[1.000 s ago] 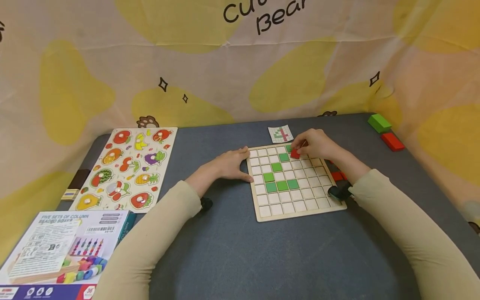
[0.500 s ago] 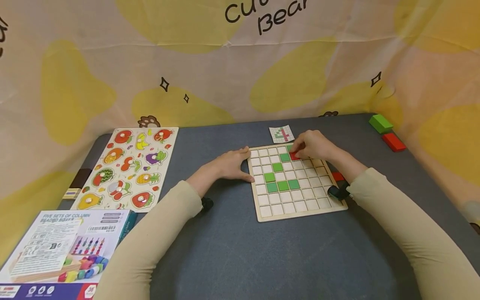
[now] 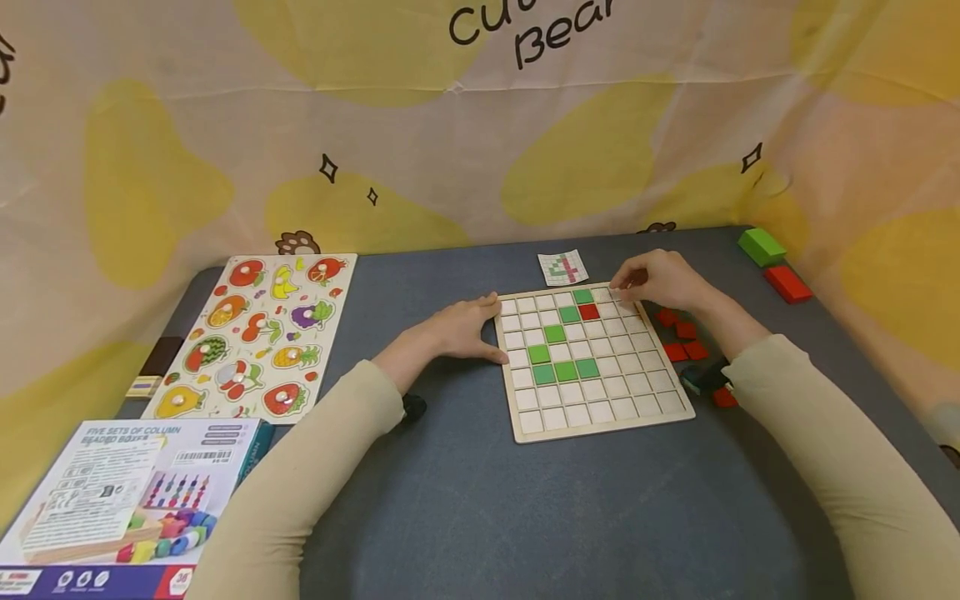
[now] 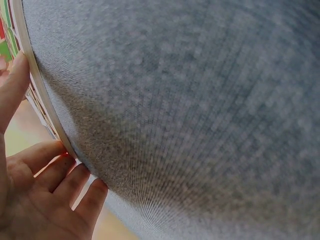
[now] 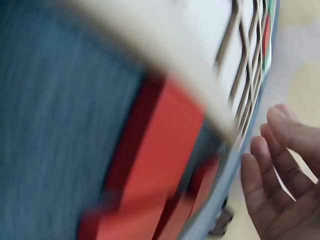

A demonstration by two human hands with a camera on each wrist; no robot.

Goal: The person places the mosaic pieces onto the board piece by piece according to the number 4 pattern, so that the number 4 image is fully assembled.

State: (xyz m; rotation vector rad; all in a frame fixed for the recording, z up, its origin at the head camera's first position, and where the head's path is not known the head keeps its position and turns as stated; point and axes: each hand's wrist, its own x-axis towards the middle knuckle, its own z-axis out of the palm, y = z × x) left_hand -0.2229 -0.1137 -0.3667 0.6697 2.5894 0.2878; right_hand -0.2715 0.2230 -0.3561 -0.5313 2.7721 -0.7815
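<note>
A pale wooden grid board [image 3: 600,427] lies on the dark table, with several green tiles [image 3: 565,372] and one red tile [image 3: 588,312] set in its squares. My left hand [image 3: 463,327] rests against the board's left edge, thumb and fingers spread; the left wrist view has the fingertips touching the rim. Above the board's far right corner is my right hand [image 3: 660,279], fingers loosely bent and nothing seen in them. Beside the board's right edge lie several loose red tiles [image 3: 686,330], large and blurred in the right wrist view.
A small pattern card [image 3: 563,268] lies behind the board. Green [image 3: 761,247] and red blocks [image 3: 787,284] stand at the far right edge. To the left are a fruit puzzle board [image 3: 258,333] and a printed bead-toy box [image 3: 127,500]. A patterned cloth hangs behind.
My right hand pressed the red tile flat into its square, let go and moved right toward the board's corner, uncovering loose red tiles. The left hand stays where it was.
</note>
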